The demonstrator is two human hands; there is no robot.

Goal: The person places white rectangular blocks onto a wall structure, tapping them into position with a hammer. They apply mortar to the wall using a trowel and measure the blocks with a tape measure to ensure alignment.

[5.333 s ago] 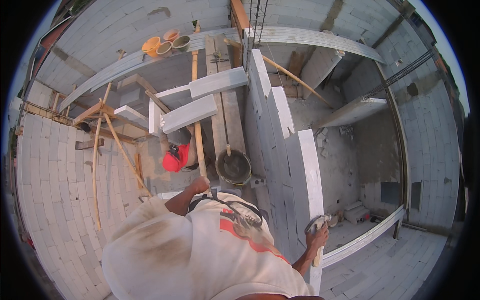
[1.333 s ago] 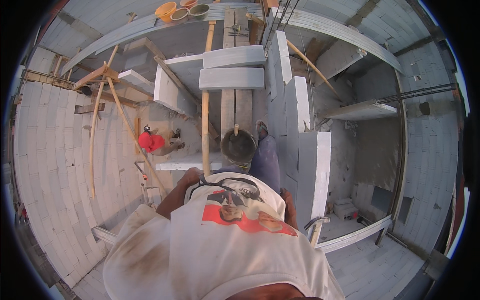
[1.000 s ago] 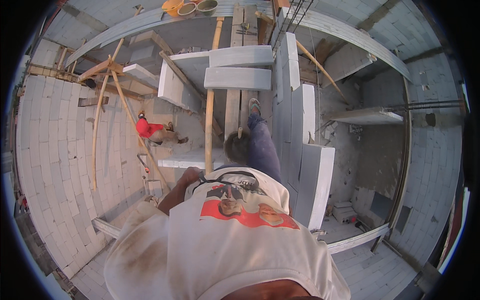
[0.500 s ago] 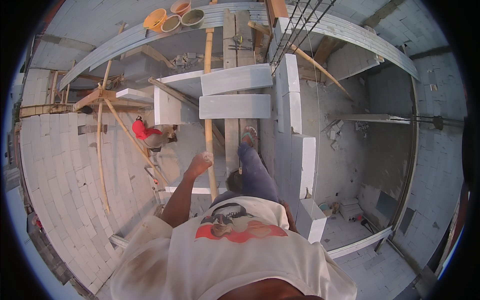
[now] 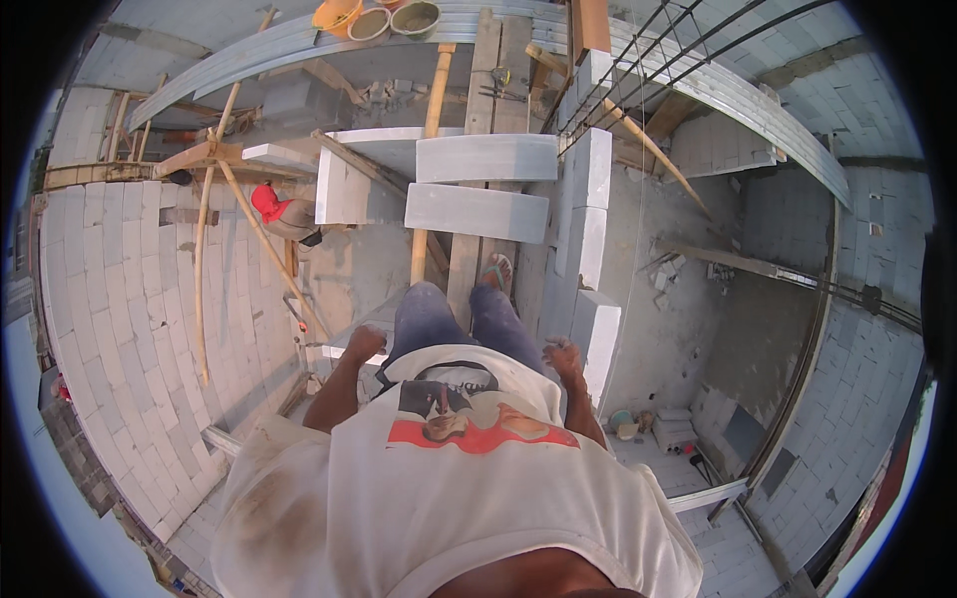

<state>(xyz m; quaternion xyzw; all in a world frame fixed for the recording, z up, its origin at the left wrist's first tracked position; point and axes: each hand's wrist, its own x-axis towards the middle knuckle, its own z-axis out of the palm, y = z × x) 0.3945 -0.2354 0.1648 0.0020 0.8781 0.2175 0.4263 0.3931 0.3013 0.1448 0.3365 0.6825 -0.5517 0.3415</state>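
Observation:
My left hand (image 5: 366, 343) hangs beside my left thigh with its fingers curled in, and nothing shows in it. My right hand (image 5: 563, 357) is beside my right thigh, close to the white block wall (image 5: 595, 334); its fingers are loosely bent and a little apart, holding nothing I can see. Before my feet, two pale blocks, a farther block (image 5: 486, 157) and a nearer block (image 5: 477, 212), lie side by side across the wooden planks (image 5: 463, 274). My right foot in a sandal (image 5: 496, 272) stands on the planks.
A bamboo pole (image 5: 433, 130) runs beside the planks. Steel rebar (image 5: 648, 75) juts out at the far right. Buckets (image 5: 415, 18) stand on the far ledge. A person in a red head covering (image 5: 269, 203) is below left. Drops to lower floors lie on both sides.
I have moved forward, and my left leg has come up beside the right. My left hand has drawn back from near the bamboo pole; my right hand has come into view.

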